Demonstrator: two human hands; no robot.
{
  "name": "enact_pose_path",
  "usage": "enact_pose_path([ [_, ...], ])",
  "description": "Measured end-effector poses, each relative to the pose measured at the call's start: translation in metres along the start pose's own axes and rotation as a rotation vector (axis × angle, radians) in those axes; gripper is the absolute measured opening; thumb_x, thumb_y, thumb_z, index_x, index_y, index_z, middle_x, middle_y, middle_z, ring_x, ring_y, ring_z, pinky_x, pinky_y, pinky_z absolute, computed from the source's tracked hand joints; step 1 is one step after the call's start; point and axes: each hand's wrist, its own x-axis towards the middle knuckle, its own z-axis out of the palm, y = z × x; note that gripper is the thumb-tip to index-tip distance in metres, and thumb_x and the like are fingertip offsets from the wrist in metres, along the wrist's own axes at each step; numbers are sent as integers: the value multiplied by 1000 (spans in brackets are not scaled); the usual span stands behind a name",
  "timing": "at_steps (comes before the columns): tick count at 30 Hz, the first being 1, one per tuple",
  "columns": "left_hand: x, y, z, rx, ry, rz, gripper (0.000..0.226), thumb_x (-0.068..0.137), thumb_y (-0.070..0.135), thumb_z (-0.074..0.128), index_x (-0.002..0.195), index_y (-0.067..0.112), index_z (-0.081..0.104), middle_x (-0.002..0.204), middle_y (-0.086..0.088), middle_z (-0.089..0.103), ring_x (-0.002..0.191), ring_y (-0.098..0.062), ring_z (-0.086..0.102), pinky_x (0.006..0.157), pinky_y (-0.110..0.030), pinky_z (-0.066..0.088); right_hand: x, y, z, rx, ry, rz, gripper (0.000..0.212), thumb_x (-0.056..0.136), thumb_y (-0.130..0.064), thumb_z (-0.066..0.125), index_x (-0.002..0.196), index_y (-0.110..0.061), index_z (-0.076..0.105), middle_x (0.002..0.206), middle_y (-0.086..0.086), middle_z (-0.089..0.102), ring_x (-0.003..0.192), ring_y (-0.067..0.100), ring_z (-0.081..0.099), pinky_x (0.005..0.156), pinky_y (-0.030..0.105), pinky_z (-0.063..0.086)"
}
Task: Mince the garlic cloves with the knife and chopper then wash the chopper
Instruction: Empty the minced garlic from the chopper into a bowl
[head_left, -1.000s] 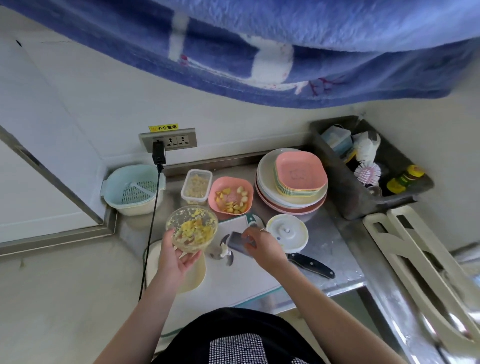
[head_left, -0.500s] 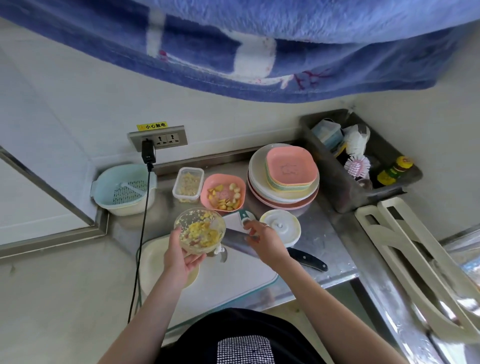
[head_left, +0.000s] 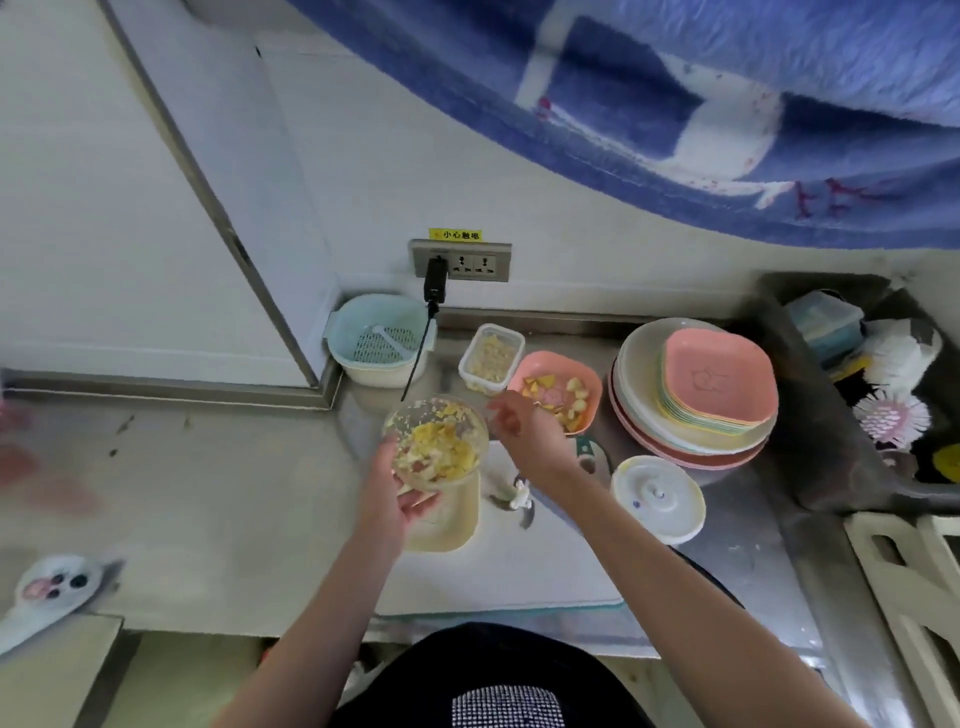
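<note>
My left hand (head_left: 397, 491) grips the clear chopper bowl (head_left: 436, 447) from below and holds it tilted above the counter, with yellow minced garlic stuck inside. My right hand (head_left: 524, 431) hovers just right of the bowl's rim, fingers loosely spread and holding nothing. The chopper's blade piece (head_left: 514, 499) lies on the white cutting board (head_left: 519, 571). To its right, the white chopper lid (head_left: 657, 499) rests on the steel counter. A pink dish (head_left: 582, 382) with garlic cloves sits behind my right hand. My right forearm hides most of the knife.
A small clear box (head_left: 491, 358) of minced garlic and a teal strainer basket (head_left: 382, 340) stand by the wall. A black cord (head_left: 415, 358) runs down from the socket. Stacked plates (head_left: 696, 389) are at right, beside a grey tray (head_left: 810, 415) of brushes. A yellow dish (head_left: 447, 525) lies under the bowl.
My right hand has let go of the knife and risen to the bowl's rim. The bowl has stayed in my left hand, and the view has swung left.
</note>
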Motion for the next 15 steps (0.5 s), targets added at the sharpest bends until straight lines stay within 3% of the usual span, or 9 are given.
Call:
enact_pose_path([
  [6,5,38,-37,-35,115,85,54,85,54,59,119,12,57,106,-15,69,89,-29,69,60,-33,55,75,-84,28,-79,-18,-180,22,99,-17,45,114,-18,62,105,-2,65,92,17,61,71,26,43],
  [9,10,55,-51,-77,182,94,62,81,58,62,122,12,56,109,-17,68,90,-31,69,60,-33,56,117,-109,52,-119,-102,-165,29,101,-16,38,119,-12,61,119,6,63,105,24,58,81,29,44],
  [12,16,69,-64,-83,208,78,63,81,58,62,122,11,55,109,-17,67,86,-31,70,62,-36,59,160,-121,75,-348,-185,-152,25,99,-9,36,112,-11,58,112,13,59,104,25,55,79,30,39],
  [15,19,83,-72,-98,206,42,57,85,55,61,118,9,50,108,-18,62,81,-31,66,62,-39,60,189,-120,91,-657,-259,-170,32,95,-6,42,124,-3,54,118,14,62,109,30,58,75,31,41],
])
